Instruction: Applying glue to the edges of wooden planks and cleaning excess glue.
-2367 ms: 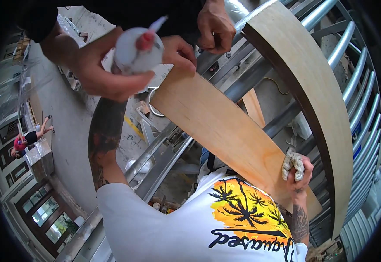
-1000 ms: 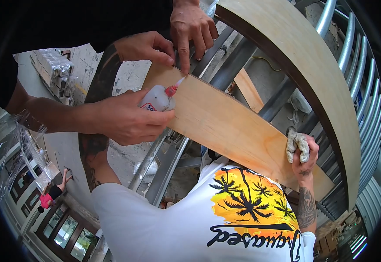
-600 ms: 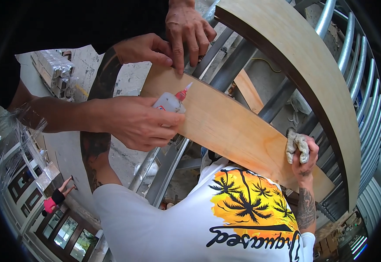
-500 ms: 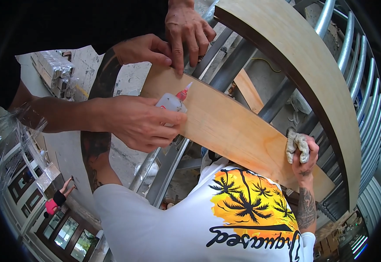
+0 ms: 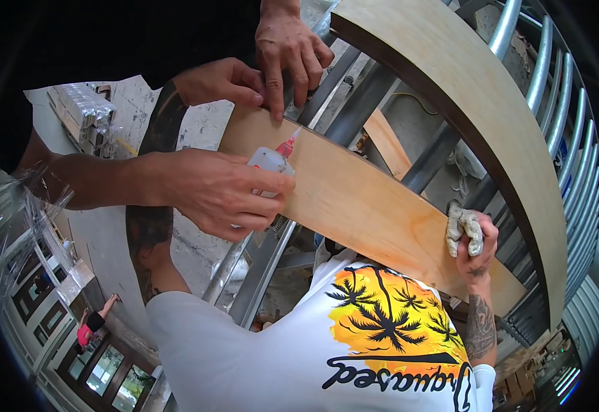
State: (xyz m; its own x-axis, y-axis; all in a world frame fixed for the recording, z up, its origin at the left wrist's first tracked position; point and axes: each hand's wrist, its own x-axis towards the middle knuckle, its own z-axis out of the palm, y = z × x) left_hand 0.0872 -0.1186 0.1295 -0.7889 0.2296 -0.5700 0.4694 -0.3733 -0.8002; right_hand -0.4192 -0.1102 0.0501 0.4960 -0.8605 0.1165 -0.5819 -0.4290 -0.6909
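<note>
A long flat wooden board [image 5: 368,199] slants across the middle, over grey metal bars. At its upper left end my left hand [image 5: 220,81] is closed, thumb and fingers at the board's edge. Near the other end my right hand [image 5: 486,239] rests over the board, fingers curled around a dirty whitish work glove [image 5: 463,230]; its fingertips are partly hidden. A co-worker's hand [image 5: 217,192] holds a small clear bottle [image 5: 270,162] with a red and pink nozzle above the board. Another co-worker's hand [image 5: 289,58] presses a finger on the edge beside my left hand.
A wide curved wooden piece [image 5: 450,75] with a dark edge arches along the right. Beyond it runs a row of shiny metal tubes [image 5: 539,69]. A wooden offcut [image 5: 387,144] lies below the bars. Wrapped stacks [image 5: 83,110] and a distant person [image 5: 90,326] are at the left.
The hands, board and bottle keep nearly the same places, with the view shifted slightly. The distant person at the left has moved a little.
</note>
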